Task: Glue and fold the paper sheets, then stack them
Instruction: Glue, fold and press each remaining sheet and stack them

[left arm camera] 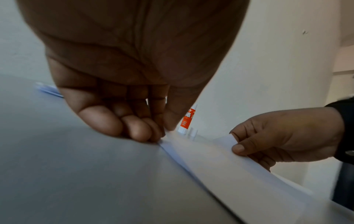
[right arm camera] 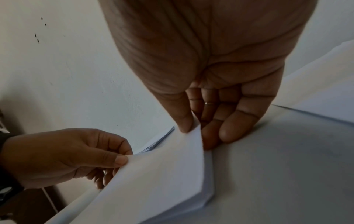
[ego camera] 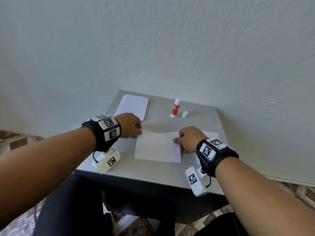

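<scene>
At the far left of the grey surface [ego camera: 153,172] a stack of white sheets [ego camera: 132,106] is lying flat near the wall. The left hand [ego camera: 131,126] is pinching the far left corner of the paper sheet [ego camera: 156,147] between thumb and fingertips, lifting that edge slightly. The sheet is sitting in the middle of the surface, its near part lying flat on it. Behind it, a red-and-white glue stick [ego camera: 175,108] is standing upright with its cap [ego camera: 184,113] just beside it. The right hand [ego camera: 189,138] is gripping the sheet's far right corner, thumb on top and fingers underneath. More white paper [ego camera: 211,133] is peeking out beyond that hand.
</scene>
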